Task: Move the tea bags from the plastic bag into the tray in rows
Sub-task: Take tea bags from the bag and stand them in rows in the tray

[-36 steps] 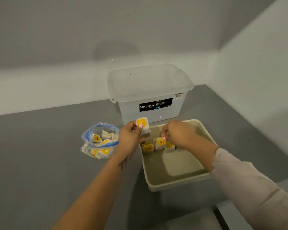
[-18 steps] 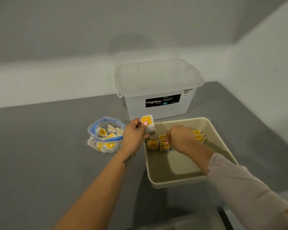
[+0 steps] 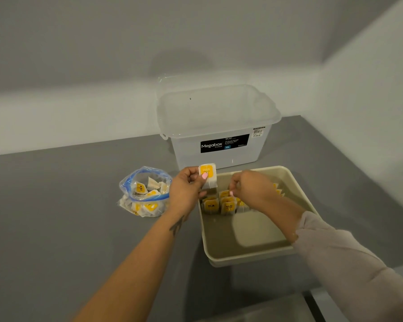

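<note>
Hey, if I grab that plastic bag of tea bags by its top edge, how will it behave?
The plastic bag is thin, crumpled film, so it would probably sag rather than hold shape. It likely feels light, holding only small tea bags. Its blue-rimmed mouth gapes open, so tilting it might spill some.

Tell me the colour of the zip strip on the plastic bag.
Blue, running around the open mouth of the clear plastic bag; the head view shows it.

The clear storage box (image 3: 219, 126) wears a black label (image 3: 224, 143) reading "Megabox STORAGE", with "12L" on a small blue patch. A yellow tag on a tea bag in the plastic bag (image 3: 144, 191) says "TEA". The price sticker (image 3: 258, 132) is too small to read.
</note>
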### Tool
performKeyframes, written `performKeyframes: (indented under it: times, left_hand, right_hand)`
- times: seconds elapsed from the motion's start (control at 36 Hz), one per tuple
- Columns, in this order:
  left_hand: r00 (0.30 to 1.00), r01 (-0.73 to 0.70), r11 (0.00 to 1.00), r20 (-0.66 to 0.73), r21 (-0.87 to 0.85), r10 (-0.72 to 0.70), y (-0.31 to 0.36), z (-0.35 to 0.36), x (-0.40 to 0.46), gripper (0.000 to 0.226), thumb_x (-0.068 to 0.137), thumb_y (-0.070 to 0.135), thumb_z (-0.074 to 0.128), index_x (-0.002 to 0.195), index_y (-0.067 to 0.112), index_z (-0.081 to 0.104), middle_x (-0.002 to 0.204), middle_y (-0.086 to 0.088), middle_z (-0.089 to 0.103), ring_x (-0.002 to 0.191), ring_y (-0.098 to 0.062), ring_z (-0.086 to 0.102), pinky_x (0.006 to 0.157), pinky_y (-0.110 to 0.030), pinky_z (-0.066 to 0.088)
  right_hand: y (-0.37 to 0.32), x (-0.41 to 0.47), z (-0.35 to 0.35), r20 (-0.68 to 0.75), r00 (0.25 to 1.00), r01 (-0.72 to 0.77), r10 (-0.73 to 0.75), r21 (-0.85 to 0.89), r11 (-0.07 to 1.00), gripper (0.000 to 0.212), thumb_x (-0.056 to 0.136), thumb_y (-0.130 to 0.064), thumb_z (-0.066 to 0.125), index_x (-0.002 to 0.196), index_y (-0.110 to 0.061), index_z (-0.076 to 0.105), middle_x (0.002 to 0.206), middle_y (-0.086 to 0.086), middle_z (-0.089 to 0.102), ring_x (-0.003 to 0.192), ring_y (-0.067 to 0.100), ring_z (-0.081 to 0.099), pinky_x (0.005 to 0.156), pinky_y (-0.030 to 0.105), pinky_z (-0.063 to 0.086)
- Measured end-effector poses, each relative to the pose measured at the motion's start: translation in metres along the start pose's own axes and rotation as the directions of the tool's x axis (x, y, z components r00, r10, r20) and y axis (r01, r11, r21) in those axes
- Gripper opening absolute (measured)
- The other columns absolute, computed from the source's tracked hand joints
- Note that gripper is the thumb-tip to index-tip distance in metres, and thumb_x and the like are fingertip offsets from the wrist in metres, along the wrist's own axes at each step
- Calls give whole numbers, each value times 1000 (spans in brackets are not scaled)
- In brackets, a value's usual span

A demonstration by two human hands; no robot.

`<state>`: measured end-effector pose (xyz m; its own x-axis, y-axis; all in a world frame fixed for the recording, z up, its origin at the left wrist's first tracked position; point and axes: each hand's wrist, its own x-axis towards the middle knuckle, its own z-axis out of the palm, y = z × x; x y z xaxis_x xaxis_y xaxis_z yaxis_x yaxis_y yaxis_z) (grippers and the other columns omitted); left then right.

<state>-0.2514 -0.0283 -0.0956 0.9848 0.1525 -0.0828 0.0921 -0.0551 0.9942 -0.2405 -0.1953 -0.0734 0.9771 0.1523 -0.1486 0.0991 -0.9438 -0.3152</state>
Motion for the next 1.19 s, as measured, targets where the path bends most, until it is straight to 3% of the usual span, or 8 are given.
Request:
performKeyframes:
  times: [0.08, 0.19, 0.33, 0.5, 0.67, 0.78, 0.89, 1.19]
  left_hand:
    - [1000, -27, 999, 4, 21, 27, 4, 1, -1, 16, 89, 18, 63, 104, 18, 58, 95, -1, 65, 90, -15, 65, 63, -22, 57]
    - [996, -84, 993, 37, 84, 82, 10, 3, -4, 12, 87, 19, 66, 96, 23, 58, 87, 3, 64, 80, -8, 62, 62, -23, 57]
    - [989, -146, 974, 60, 176, 137, 14, 5, -8, 17, 84, 23, 70, 87, 33, 56, 83, 7, 67, 77, -8, 65, 67, -28, 58]
    - [980, -187, 955, 110, 231, 165, 12, -1, -7, 17, 80, 21, 73, 96, 21, 66, 82, 3, 71, 75, -6, 67, 65, -17, 53]
    - [971, -234, 895, 45, 379, 235, 6, -12, -7, 26, 90, 17, 60, 116, 21, 63, 112, 6, 66, 98, -1, 57, 85, -14, 46]
    - [976, -206, 843, 41, 497, 214, 0, -16, -6, 36, 93, 13, 56, 127, 25, 57, 125, 3, 60, 95, 2, 49, 70, 3, 34]
    - [988, -152, 844, 76, 515, 131, -7, -17, -6, 40, 93, 11, 55, 131, 26, 53, 132, 0, 57, 118, -16, 54, 86, -15, 38]
    - [990, -138, 836, 96, 531, 102, -7, -18, -8, 43, 92, 11, 58, 132, 25, 52, 134, 1, 56, 124, -17, 50, 97, -25, 40]
  right_hand:
    - [-5, 1, -16, -70, 997, 46, -34, 168, 985, 8, 94, -24, 56, 96, -19, 62, 88, -2, 61, 76, 13, 56, 60, 22, 39]
    - [-18, 4, -36, -182, 980, 135, -83, 302, 944, 16, 95, -27, 55, 107, -20, 63, 95, -3, 57, 86, 14, 54, 72, 25, 40]
    - [-31, 4, -49, -127, 983, 160, -134, 221, 962, 17, 90, -25, 63, 105, -20, 66, 94, -4, 58, 89, 14, 56, 79, 29, 46]
    - [-34, 5, -45, -75, 985, 162, -153, 141, 977, 4, 87, -20, 65, 91, -21, 68, 94, -1, 68, 87, 15, 60, 82, 34, 51]
    - [-32, 2, -35, -12, 990, 141, -140, 133, 981, 8, 88, -20, 65, 96, -18, 69, 96, 0, 69, 90, 17, 62, 83, 32, 50]
    - [-33, -1, -25, 45, 988, 146, -151, 90, 985, 10, 89, -21, 64, 98, -18, 68, 93, 0, 67, 85, 16, 60, 79, 28, 47]
    - [-35, -2, -11, 86, 987, 132, -135, 34, 991, 8, 88, -24, 65, 94, -21, 69, 86, -5, 64, 85, 15, 61, 78, 28, 47]
    - [-42, -2, 22, 84, 996, 40, -33, -83, 996, 14, 85, -19, 60, 86, -23, 73, 93, -1, 68, 85, 18, 62, 78, 31, 52]
